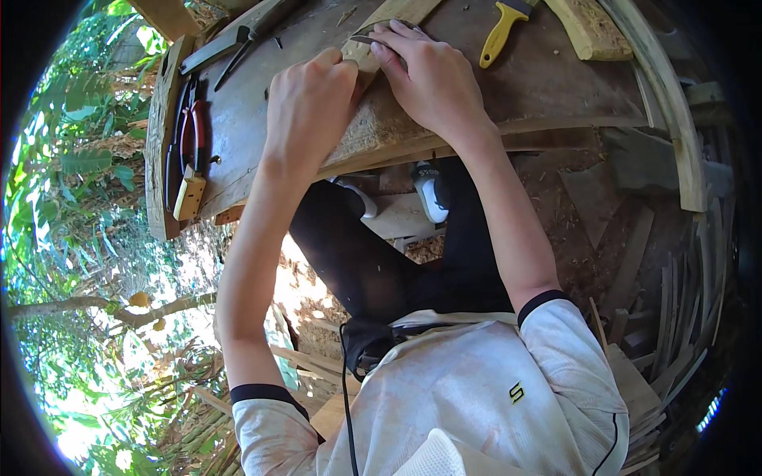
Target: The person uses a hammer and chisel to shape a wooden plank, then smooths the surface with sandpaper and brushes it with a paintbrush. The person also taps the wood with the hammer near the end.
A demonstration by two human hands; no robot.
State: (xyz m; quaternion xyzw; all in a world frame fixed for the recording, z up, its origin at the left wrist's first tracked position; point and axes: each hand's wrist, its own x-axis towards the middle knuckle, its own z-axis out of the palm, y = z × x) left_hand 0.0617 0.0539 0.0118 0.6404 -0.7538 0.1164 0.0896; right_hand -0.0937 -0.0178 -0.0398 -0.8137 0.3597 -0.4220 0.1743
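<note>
Both my hands work close together near the far side of the wooden bench [540,91]. A pale wooden strip [401,12] lies between them, running away from me. My left hand [312,103] is closed in a fist at the strip's near left side; whatever its fingers hold is hidden. In my right hand [432,79] the fingers pinch a thin metal blade [363,39], which pokes out leftward over the strip. The rest of this blade is covered by the fingers, so its exact kind does not show.
At the bench's left lie red-handled pliers [190,133], a small wooden block [189,195] and long metal tools [216,52]. A yellow-handled tool [500,38] and a thick wood piece [589,30] lie right. A curved wooden rail [675,103] edges the right side.
</note>
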